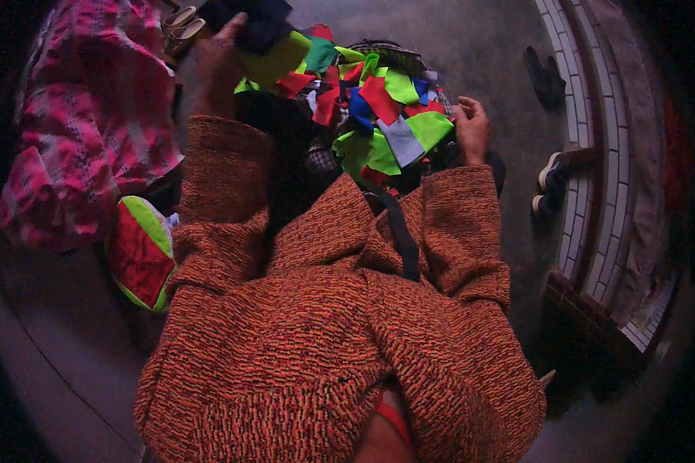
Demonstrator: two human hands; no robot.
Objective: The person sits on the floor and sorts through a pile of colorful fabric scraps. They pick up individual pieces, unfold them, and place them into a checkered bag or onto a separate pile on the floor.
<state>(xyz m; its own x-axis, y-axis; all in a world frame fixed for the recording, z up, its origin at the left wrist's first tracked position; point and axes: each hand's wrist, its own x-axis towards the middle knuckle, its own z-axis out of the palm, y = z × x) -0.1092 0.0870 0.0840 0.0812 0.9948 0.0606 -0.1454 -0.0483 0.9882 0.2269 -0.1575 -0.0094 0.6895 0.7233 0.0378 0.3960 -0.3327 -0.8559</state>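
A heap of cut cloth pieces (382, 96) in red, yellow-green, blue, green and grey lies in front of me. My left hand (216, 65), raised at the heap's far left, is closed on a dark piece of cloth (256, 25). A dull yellow piece (276, 60) hangs just under that dark cloth; whether my fingers hold it too is unclear. At the heap's right edge, my right hand (472, 130) has its fingers curled together. Their tips are beside the corner of a yellow-green piece (431, 128), and what they pinch, if anything, is too small to make out.
A pink checked cloth (93, 123) drapes over something at the left. Near it sits a red and yellow-green sewn cloth item (143, 251). Tan shoes (184, 29) stand at the far left; dark shoes (548, 185) lie by the white-tiled step (579, 224) on the right.
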